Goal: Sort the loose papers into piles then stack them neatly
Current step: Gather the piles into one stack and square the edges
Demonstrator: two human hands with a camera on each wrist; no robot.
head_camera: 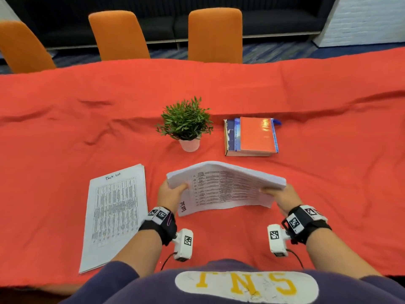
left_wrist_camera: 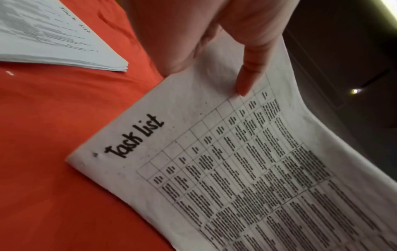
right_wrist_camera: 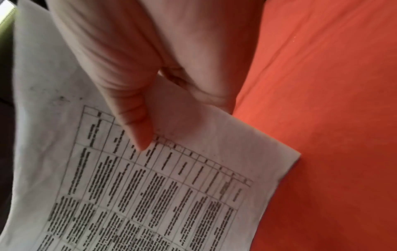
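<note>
1. Held sheaf of papers (head_camera: 228, 187) sags between both hands near the worktop's front edge; light, floppy, sheets liable to slide, so grip the short ends.
2. Left hand (head_camera: 169, 195) and right hand (head_camera: 281, 197) each pinch an end.
3. Sorted pile (head_camera: 115, 213) lies front-left; bare red cloth (head_camera: 328, 183) to the right.

Both hands raised side by side, each gripping one end of a held sheaf.

The left hand (head_camera: 170, 195) and right hand (head_camera: 282, 197) extend forward on bare forearms with black strapped wrist bands; each thumb (left_wrist_camera: 247, 79) lies on top of the white printed paper sheaf (head_camera: 223, 189), the other fingers hidden beneath it.
</note>
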